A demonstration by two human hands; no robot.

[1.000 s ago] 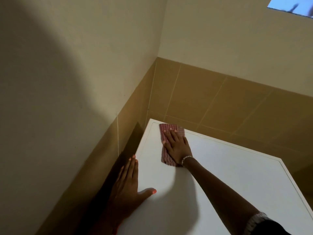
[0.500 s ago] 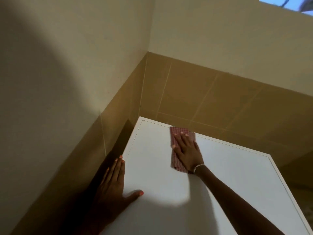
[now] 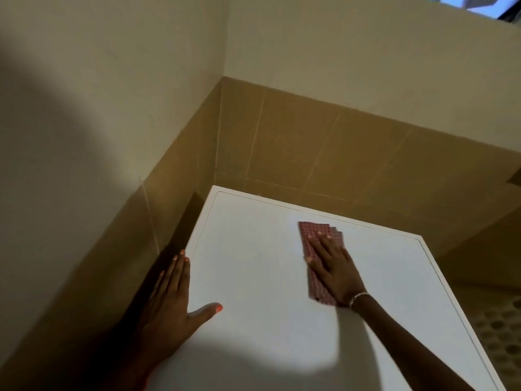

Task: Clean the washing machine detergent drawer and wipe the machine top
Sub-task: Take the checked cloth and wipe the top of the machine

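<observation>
- A folded red-checked cloth [image 3: 320, 263] lies flat on the washing machine top [image 3: 253, 277], toward the back and right of centre, pinned under the right hand [image 3: 334, 270].
- The right hand's fingers [image 3: 318, 244] are spread and laid flat over the cloth, pressing it down rather than gripping it; a beaded bracelet [image 3: 358, 298] circles the wrist.
- The cloth looks thin, soft and light, likely to bunch or slip unless held under an open palm; its layered far corners fan out slightly.
- The left hand [image 3: 172, 303] rests open and empty on the machine's left edge, fingers straight, thumb splayed onto the white panel, apparently bracing.
- The top reads as smooth, hard and probably slick, with a thin inset seam near the rim.
- Open surface stretches left and forward of the cloth; the back edge is near its far end.
- Tan wall tiles [image 3: 310, 142] close in behind and on the left, leaving a narrow dark gap [image 3: 186, 221] beside the machine.
- The detergent drawer is out of view.
</observation>
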